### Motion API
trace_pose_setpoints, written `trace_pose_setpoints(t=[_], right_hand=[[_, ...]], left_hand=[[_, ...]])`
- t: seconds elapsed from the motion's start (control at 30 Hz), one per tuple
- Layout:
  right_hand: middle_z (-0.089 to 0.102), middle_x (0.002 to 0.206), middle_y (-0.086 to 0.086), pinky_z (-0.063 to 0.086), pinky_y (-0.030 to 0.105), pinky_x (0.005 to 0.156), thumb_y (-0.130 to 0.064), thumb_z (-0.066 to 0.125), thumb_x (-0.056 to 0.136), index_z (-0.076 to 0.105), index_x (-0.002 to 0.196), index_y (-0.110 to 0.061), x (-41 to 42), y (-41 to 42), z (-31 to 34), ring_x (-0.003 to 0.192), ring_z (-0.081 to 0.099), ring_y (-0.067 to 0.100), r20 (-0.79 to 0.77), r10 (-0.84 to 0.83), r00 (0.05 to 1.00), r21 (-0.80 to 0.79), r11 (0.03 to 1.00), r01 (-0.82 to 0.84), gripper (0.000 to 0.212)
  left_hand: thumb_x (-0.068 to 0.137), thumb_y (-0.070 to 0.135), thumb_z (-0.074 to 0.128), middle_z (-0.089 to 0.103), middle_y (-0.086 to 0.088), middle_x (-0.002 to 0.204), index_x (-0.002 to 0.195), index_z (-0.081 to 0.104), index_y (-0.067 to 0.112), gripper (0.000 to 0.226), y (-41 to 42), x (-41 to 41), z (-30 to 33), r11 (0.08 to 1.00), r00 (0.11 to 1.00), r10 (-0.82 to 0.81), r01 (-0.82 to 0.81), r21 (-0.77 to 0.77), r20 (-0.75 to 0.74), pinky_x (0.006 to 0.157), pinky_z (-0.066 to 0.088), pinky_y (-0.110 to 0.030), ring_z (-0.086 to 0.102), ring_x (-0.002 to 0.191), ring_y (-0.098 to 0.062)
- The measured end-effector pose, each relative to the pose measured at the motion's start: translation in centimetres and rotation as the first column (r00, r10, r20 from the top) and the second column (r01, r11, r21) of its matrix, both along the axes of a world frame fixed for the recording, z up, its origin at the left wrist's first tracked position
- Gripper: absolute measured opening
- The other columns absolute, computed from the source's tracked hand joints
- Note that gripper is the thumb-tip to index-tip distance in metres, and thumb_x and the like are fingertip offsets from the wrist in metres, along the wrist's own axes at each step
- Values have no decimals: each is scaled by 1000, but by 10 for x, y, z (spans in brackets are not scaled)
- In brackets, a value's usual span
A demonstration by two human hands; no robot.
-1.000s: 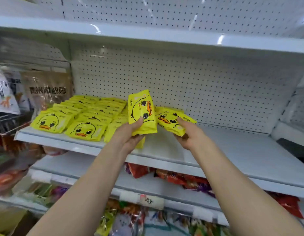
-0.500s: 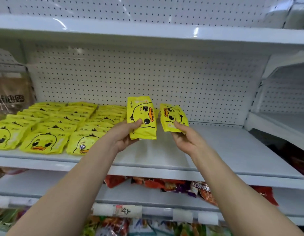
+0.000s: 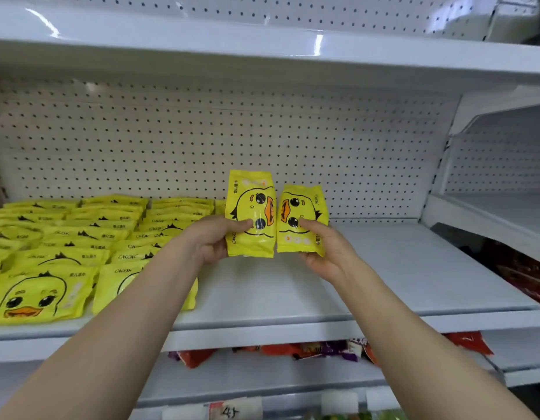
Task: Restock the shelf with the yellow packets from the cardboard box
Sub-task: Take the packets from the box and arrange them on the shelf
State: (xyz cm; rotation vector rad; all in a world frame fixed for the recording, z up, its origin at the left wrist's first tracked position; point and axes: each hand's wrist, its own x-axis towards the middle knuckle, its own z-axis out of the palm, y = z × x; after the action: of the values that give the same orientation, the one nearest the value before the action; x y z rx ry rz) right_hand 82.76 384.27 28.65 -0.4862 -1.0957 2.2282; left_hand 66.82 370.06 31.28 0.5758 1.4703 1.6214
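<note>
Having swung both packets upright, I grip one per hand over the shelf, ready to place.

- White metal shelf: flat deck backed by a perforated panel.
- Yellow duck-print packets: lie flat on the left part of the deck, in overlapping rows running from the front edge back to the panel.
- Lower shelf: carries red and purple snack packets, partly hidden under the deck above.
</note>
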Motion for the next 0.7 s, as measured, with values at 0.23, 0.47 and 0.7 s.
trace_pose_setpoints(t=[0.23, 0.47, 0.7], right_hand=[[73, 111, 11, 59, 34, 71, -17, 70, 91, 62, 124, -7, -20, 12, 8, 89, 72, 25, 179, -229, 957, 127, 970, 209, 35], [72, 113, 14, 60, 50, 77, -2, 70, 87, 62, 120, -10, -10, 30, 35, 92, 73, 31, 235, -286, 929, 383, 906, 182, 35], [71, 97, 4, 52, 27, 66, -7, 82, 75, 68, 98, -21, 1, 35, 66, 84, 68, 21, 558, -428, 711, 807, 478, -346, 31]], left_hand=[[90, 15, 67, 75, -1, 76, 104, 66, 9, 15, 12, -35, 8, 984, 981, -71, 39, -176, -181, 53, 59, -28, 71, 63, -12], [78, 23, 81, 70, -12, 113, 116, 64, 5, 46, 33, -76, 21, 888, 782, -277, -13, -460, -558, 95, 52, -51, 67, 104, -32], [79, 29, 81, 49, -8, 139, 138, 50, 10, 70, 59, -93, 19, 822, 439, -431, -170, -544, -788, 99, 48, -40, 50, 125, -28]])
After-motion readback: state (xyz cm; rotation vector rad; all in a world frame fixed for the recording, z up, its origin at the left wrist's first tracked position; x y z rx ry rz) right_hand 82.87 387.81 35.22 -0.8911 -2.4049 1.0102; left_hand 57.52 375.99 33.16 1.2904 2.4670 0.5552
